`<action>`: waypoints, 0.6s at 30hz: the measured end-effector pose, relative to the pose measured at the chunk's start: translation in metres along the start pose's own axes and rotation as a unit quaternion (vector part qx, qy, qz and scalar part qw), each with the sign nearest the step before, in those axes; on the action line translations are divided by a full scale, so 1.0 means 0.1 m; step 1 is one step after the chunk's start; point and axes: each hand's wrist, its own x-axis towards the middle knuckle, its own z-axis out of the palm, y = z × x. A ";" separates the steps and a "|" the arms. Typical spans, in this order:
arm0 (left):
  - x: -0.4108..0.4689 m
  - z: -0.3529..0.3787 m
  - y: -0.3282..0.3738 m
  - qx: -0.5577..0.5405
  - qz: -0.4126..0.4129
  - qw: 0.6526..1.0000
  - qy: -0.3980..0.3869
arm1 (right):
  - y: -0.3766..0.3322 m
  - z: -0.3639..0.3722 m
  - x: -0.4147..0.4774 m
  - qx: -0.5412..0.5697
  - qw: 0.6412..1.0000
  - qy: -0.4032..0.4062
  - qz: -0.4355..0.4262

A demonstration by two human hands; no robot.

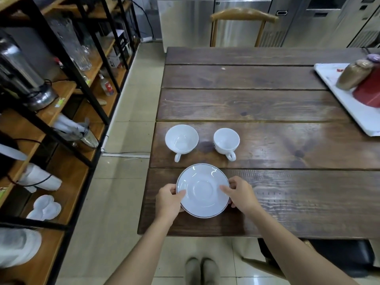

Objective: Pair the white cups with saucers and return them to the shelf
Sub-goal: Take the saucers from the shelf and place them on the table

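Observation:
A white saucer (202, 190) with a thin dark rim sits at the near left part of the dark wooden table (287, 194). My left hand (169, 199) grips its left edge, thumb on top. My right hand (240, 193) grips its right edge the same way. I cannot tell whether the saucer rests on the table or is lifted slightly. Just beyond it stand two white cups, upright and empty, handles pointing toward me: a wider one (181, 140) on the left and a smaller one (226, 142) on the right.
A black-framed wooden shelf (67, 93) runs along the left, holding white dishes (46, 208), glass vases and metal containers. A white tray (357, 112) with a red object and jars lies at the table's right. A wooden chair (242, 16) stands at the far end.

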 end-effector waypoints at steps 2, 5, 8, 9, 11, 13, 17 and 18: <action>0.01 -0.02 0.03 0.095 0.022 0.995 0.015 | -0.02 -0.01 0.01 -0.028 1.000 0.011 0.010; 0.00 -0.05 0.08 0.244 0.065 0.967 0.029 | -0.05 0.00 -0.01 -0.111 0.993 0.045 0.018; 0.00 -0.06 0.11 0.291 0.060 0.955 -0.003 | -0.08 0.01 -0.05 -0.185 0.981 0.046 0.021; 0.01 -0.06 0.11 0.299 0.061 0.952 -0.007 | -0.10 0.01 -0.05 -0.193 0.980 0.044 0.021; 0.02 -0.07 0.14 0.310 0.066 0.948 -0.012 | -0.14 0.00 -0.05 -0.194 0.980 0.033 0.021; 0.02 -0.08 0.16 0.304 0.067 0.950 -0.014 | -0.18 -0.01 -0.07 -0.177 0.984 0.026 0.009; -0.01 -0.13 0.30 0.245 0.082 0.966 -0.011 | -0.20 -0.08 -0.12 -0.036 0.997 0.058 -0.045; -0.03 -0.13 0.35 0.227 0.091 0.969 -0.011 | -0.20 -0.12 -0.13 0.002 0.996 0.067 -0.051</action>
